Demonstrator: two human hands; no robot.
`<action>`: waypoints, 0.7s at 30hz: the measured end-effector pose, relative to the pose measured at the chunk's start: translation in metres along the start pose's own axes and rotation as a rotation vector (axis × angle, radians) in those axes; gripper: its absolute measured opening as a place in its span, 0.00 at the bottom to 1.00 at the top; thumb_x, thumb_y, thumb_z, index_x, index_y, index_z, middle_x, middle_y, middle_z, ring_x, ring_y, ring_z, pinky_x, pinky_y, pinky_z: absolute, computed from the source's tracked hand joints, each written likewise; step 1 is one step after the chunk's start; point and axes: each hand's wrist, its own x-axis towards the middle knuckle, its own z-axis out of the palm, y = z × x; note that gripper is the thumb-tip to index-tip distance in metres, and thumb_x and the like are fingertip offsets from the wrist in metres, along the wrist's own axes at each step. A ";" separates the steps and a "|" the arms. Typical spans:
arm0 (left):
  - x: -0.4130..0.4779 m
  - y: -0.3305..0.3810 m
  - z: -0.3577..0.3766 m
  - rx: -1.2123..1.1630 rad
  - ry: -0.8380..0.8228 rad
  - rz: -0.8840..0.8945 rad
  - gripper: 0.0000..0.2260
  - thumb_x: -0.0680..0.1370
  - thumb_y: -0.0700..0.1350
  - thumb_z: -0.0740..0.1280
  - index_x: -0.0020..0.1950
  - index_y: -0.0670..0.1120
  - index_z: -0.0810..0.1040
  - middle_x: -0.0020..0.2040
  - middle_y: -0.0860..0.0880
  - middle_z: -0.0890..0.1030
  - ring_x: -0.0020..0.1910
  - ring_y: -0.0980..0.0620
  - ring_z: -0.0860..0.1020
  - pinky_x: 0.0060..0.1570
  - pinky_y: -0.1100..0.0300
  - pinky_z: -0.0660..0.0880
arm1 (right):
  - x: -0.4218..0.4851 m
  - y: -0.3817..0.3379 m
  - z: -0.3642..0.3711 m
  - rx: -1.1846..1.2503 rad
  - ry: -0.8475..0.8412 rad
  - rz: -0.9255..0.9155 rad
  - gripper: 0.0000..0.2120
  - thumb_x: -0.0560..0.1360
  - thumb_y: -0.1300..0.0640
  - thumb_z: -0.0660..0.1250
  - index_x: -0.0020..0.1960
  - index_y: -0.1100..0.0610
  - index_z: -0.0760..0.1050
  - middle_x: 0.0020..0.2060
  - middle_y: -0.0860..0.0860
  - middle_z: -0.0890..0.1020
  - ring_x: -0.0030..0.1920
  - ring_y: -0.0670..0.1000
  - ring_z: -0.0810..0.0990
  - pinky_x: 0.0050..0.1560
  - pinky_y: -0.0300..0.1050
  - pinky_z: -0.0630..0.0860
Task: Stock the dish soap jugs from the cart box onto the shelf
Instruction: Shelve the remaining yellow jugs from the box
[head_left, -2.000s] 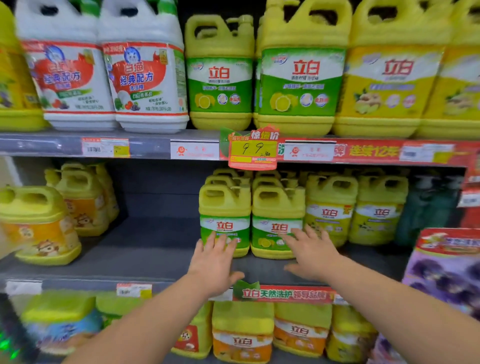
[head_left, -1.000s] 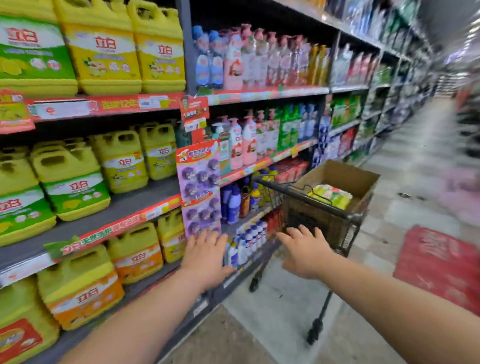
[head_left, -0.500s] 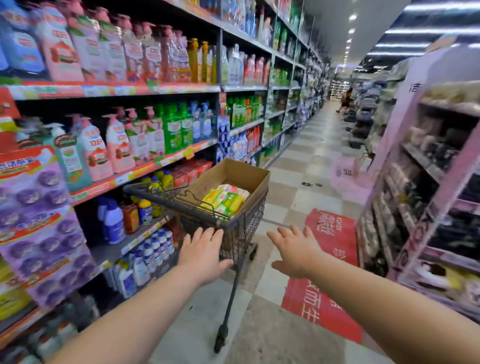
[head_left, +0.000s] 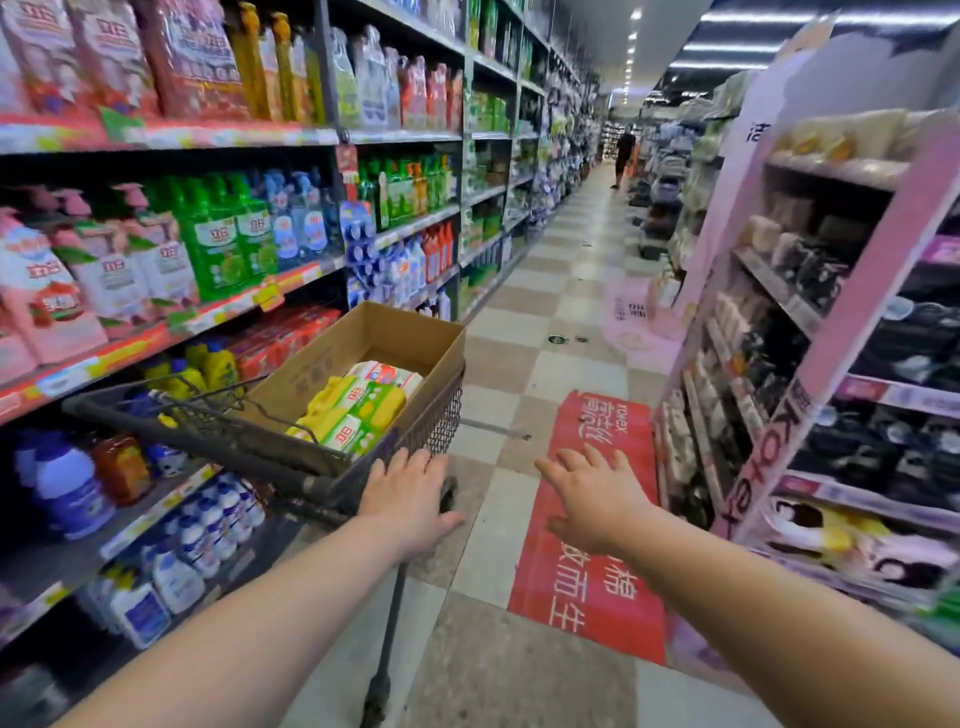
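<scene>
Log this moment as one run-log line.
phase: reaching for cart | left hand: open, at cart rim | right hand: open, empty | jugs: in box

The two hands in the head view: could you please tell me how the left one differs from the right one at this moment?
The left hand is at the near corner of the cart, by its rim; the right hand hangs over the floor and the red mat, apart from the cart. The left is nearer the cardboard box of dish soap jugs; the right is farther off to the side. Both are open, palm down and empty.
</scene>
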 end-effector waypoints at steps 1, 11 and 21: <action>0.015 0.003 0.004 -0.003 -0.004 0.008 0.35 0.74 0.64 0.61 0.74 0.49 0.56 0.74 0.47 0.62 0.74 0.44 0.58 0.70 0.45 0.56 | 0.011 0.008 0.002 -0.004 -0.005 0.009 0.35 0.75 0.42 0.61 0.76 0.49 0.50 0.76 0.55 0.57 0.76 0.61 0.52 0.72 0.66 0.49; 0.183 -0.008 0.025 -0.011 -0.067 0.041 0.36 0.73 0.65 0.60 0.75 0.49 0.55 0.73 0.47 0.62 0.74 0.43 0.58 0.71 0.44 0.56 | 0.165 0.072 0.004 0.006 -0.031 0.049 0.35 0.75 0.41 0.61 0.76 0.49 0.50 0.75 0.53 0.58 0.75 0.60 0.53 0.72 0.66 0.48; 0.302 -0.043 0.053 -0.046 -0.124 -0.063 0.36 0.74 0.65 0.60 0.75 0.49 0.54 0.75 0.48 0.60 0.75 0.44 0.56 0.71 0.44 0.54 | 0.319 0.101 0.009 0.042 -0.038 -0.061 0.34 0.75 0.41 0.61 0.75 0.49 0.51 0.75 0.54 0.60 0.75 0.60 0.55 0.71 0.66 0.49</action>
